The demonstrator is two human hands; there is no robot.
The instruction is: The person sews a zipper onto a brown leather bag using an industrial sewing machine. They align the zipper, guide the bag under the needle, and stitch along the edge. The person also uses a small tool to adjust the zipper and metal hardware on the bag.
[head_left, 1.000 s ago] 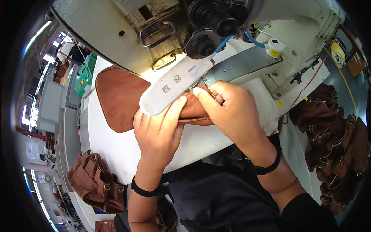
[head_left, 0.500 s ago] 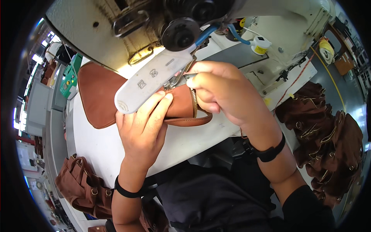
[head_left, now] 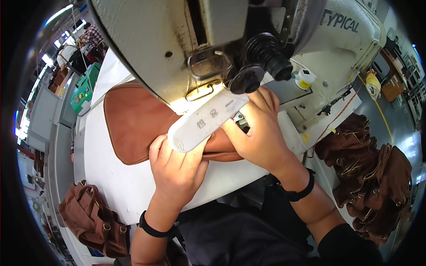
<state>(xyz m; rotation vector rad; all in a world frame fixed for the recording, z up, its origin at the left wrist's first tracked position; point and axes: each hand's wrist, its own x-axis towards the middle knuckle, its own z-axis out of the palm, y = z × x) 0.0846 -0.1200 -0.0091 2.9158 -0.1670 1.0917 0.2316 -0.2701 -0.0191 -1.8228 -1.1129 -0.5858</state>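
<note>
Brown leather piece (head_left: 140, 124) lay on the white tabletop (head_left: 117, 193), its broad, smooth part stretching out to the left and its right end passing beneath the white guard (head_left: 208, 119) under the head of the sewing machine (head_left: 151, 31). The left hand (head_left: 177, 170) rested palm down at the near side of the leather, fingers extended and slightly spread, pressing rather than clutching, some fingertips hidden by the guard. The right hand (head_left: 262, 137) was at the right end, its thumb by a small metal fitting (head_left: 240, 118), its fingers arched toward the far side; I could not tell whether they pinched anything. Good handling here seemed to call for even, light pressure from the left hand, so that the leather stayed flat without puckering, and small corrections from the right rather than a hard tug. Because the guard hid the spot beneath it, fingertips seemed safest held back from there, at a slow pace. The broad left part was probably best left flat and free to swivel, without dragging.
</note>
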